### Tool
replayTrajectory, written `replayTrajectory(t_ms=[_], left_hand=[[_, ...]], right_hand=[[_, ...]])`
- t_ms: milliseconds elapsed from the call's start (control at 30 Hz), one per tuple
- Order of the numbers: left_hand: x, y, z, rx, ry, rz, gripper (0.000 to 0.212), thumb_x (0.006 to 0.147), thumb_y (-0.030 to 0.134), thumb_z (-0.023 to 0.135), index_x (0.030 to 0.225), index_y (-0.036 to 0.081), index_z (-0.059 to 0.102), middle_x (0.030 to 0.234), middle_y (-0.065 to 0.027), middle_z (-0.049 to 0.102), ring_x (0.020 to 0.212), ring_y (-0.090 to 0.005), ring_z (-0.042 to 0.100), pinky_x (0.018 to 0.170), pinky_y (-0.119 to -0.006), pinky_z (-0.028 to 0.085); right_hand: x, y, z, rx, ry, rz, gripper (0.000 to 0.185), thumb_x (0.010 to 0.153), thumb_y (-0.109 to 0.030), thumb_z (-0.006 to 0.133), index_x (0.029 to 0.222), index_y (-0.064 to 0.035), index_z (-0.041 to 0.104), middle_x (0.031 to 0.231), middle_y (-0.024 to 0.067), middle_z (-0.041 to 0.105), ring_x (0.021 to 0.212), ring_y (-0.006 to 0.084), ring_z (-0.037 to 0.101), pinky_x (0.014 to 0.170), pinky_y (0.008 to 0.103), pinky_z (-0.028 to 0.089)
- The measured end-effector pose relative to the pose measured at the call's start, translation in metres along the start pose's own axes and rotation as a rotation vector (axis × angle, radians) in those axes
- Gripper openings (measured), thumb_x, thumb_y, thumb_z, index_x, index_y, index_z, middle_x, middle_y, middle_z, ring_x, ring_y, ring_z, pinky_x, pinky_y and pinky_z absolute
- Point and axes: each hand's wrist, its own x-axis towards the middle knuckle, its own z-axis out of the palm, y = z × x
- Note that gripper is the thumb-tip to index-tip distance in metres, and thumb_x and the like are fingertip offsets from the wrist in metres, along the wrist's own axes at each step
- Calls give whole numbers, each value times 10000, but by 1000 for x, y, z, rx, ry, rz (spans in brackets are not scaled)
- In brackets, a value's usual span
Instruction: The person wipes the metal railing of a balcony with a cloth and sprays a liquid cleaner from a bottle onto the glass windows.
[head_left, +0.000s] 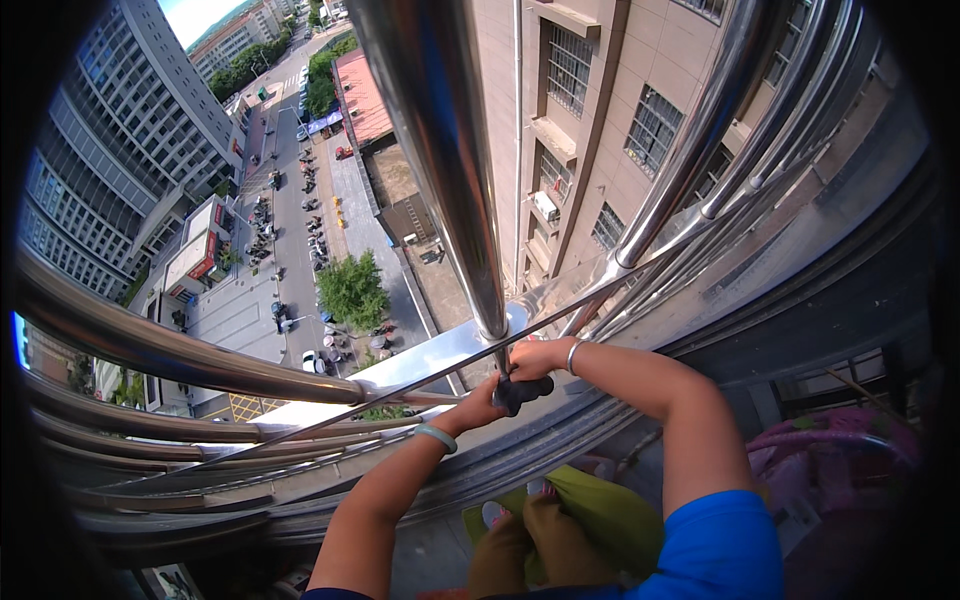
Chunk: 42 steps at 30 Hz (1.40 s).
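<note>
Low on a window guard of polished metal bars, a dark cloth is bunched against the short lower stretch of an upright bar. My left hand grips the cloth from the near left side. From the right, my right hand closes on its upper part, right beside the bar. Just above both hands runs a flat, shiny metal crossbar, and the thick vertical tube rises from it. My fingertips are partly hidden by the cloth and the bar.
More metal tubes curve away on both sides. The window's sliding track lies below my forearms. Beyond the guard is a long drop to a street with parked vehicles. Olive-green fabric is by my feet; a pink item stands right.
</note>
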Motion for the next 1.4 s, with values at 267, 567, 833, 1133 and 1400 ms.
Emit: replayTrajectory(t_ms=[267,567,833,1133,1400], left_hand=[[-26,62,-2,114,158,-187,313,706,95,654,999,53,552,933,-106,566,884,-223,577,707,-357,472],[-106,212,-7,33,910,156,417,733,-68,506,1140,24,518,942,-173,528,887,-341,545,747,-348,453],[-57,205,-11,-480,907,326,552,816,-14,515,1329,-23,311,1204,-174,486,1079,-212,479,922,-303,375],[-42,163,-35,-107,371,331,346,775,109,660,1090,21,548,1026,-137,593,953,-227,561,834,-351,437],[-3,81,-6,-171,526,419,337,724,113,678,1032,56,553,1037,-186,561,960,-358,540,830,-374,436]], right_hand=[[-87,-89,-23,602,526,164,297,756,-277,620,765,17,579,655,99,567,611,147,527,575,288,434],[-166,-196,-36,1287,1200,-281,304,751,-17,674,991,-30,488,965,31,532,903,99,513,814,245,418],[-116,-197,-63,1196,1135,-327,728,675,-66,757,1258,-21,323,1195,63,460,1121,156,433,972,281,333],[-110,-202,-90,683,903,-36,389,637,-59,712,995,11,578,923,75,602,846,155,565,763,292,459],[-88,-159,-64,604,677,115,426,585,-19,713,986,30,577,905,87,614,827,161,587,749,288,473]])
